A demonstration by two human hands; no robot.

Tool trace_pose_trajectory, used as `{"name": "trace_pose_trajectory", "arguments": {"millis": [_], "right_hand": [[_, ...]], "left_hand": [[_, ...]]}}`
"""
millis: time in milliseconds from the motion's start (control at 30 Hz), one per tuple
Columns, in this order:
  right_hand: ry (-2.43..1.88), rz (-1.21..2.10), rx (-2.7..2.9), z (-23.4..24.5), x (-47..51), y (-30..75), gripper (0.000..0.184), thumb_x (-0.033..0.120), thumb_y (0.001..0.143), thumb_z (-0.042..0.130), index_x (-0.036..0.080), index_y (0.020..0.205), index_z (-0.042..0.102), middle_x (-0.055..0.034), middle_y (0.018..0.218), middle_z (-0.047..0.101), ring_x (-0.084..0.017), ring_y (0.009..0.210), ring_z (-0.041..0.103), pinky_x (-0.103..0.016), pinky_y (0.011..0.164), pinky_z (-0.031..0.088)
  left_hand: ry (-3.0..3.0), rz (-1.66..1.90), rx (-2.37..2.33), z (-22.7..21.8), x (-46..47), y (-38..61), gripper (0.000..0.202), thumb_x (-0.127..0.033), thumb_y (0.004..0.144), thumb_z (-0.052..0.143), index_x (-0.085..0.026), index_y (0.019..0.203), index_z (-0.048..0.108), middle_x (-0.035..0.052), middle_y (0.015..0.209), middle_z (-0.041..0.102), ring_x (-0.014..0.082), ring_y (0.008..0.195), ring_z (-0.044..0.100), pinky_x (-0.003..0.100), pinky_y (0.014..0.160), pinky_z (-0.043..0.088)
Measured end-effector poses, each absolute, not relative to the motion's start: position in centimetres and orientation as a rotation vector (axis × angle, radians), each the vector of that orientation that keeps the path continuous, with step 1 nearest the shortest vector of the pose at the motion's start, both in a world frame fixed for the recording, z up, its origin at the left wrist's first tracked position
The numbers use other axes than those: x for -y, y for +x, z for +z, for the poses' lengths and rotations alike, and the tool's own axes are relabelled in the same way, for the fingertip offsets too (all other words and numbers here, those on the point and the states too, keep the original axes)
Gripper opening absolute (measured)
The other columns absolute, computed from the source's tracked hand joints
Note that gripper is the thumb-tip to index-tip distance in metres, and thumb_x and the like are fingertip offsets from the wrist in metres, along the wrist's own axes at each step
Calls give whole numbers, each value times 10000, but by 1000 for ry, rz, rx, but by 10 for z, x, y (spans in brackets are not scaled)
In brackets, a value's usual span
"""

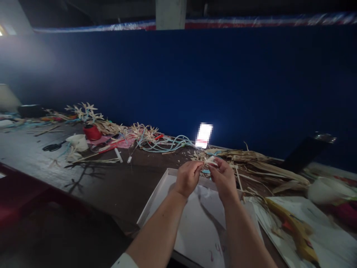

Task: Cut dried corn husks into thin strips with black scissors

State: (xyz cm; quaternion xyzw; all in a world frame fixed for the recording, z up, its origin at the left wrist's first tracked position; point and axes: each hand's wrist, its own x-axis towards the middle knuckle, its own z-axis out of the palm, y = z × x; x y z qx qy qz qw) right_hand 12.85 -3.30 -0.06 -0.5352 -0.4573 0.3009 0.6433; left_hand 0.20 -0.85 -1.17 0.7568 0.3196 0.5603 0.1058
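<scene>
My left hand (188, 177) and my right hand (223, 176) meet over the far edge of a shallow white tray (156, 199). Both are closed in a pinch on a small pale piece of dried husk (209, 160) held between their fingertips. Just beyond the hands lies a heap of dried corn husks (251, 158) on the dark table. The fingertips partly hide the piece, so its shape is unclear.
Husk flowers (85, 110), a red spool (92, 132), a white cup (78, 142), black scissors (52, 146) and light blue cords (170, 145) lie at the left. A lit phone (203, 135) leans on the blue wall. White sheets with yellow scraps (295, 227) lie at right.
</scene>
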Motion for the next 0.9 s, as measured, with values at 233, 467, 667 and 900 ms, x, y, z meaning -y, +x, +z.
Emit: {"name": "trace_pose_trajectory", "arguments": {"millis": [233,467,667,900], "right_hand": [[-1167,885,1076,2,38,121,346,391,664,660,174,930,624,-42,840,628,-81,495,514,-188,401,380],[-1041,1021,1030,3,39,116,377,362,662,676,195,997,628,-33,830,644,-122,598,594,-232,506,475],[-1092,980,976,2,38,114,339,385,654,687,186,928,676,-25,768,663,-124,602,603,-225,511,481],[-1119,952,970,1,38,115,376,402,635,696,161,924,690,-46,763,675,-160,626,618,-264,524,501]], "left_hand": [[1942,1683,-989,-10,9,6,184,-247,828,487,-187,903,644,37,883,676,129,811,606,256,764,468],[1799,1746,-975,-6,8,8,119,-211,777,561,-170,833,658,42,836,622,129,818,567,256,747,464],[1843,1736,-1005,-7,11,9,114,-142,761,561,-171,816,657,33,807,597,119,779,548,242,715,448],[1897,1730,-1061,-7,11,7,72,-166,763,567,-158,774,638,29,785,582,125,780,533,250,721,434]]}}
